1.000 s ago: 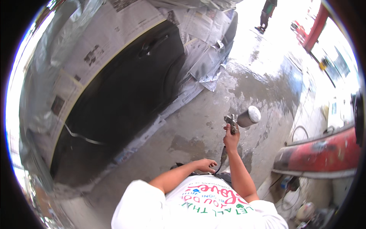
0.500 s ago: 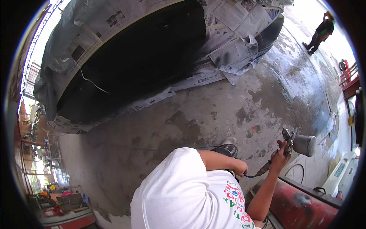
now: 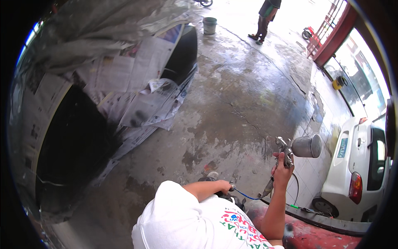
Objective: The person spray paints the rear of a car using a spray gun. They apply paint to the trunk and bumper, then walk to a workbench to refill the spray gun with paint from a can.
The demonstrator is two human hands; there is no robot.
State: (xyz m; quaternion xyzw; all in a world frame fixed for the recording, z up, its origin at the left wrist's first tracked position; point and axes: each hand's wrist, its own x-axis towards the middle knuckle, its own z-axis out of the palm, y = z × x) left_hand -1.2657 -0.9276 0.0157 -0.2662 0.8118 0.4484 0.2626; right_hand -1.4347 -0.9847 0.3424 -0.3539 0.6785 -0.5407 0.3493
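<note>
Worn, stained concrete floor (image 3: 232,95) spreads beneath and beyond the spray gun (image 3: 286,152); well to the gun's left stands a dark-panelled vehicle (image 3: 68,137) masked with newspaper (image 3: 110,74) and plastic sheeting (image 3: 103,29). Right of the gun sits a white car (image 3: 346,186); below it, nearer you, lies a scuffed red panel (image 3: 319,235). Far beyond the gun are a person (image 3: 265,20) and, farther left, a bucket (image 3: 209,27). Your right hand (image 3: 283,172) wraps the gun, its cup (image 3: 307,146) pointing right; lower left of it, your left hand (image 3: 224,187) is closed round the blue hose (image 3: 247,196)
</note>
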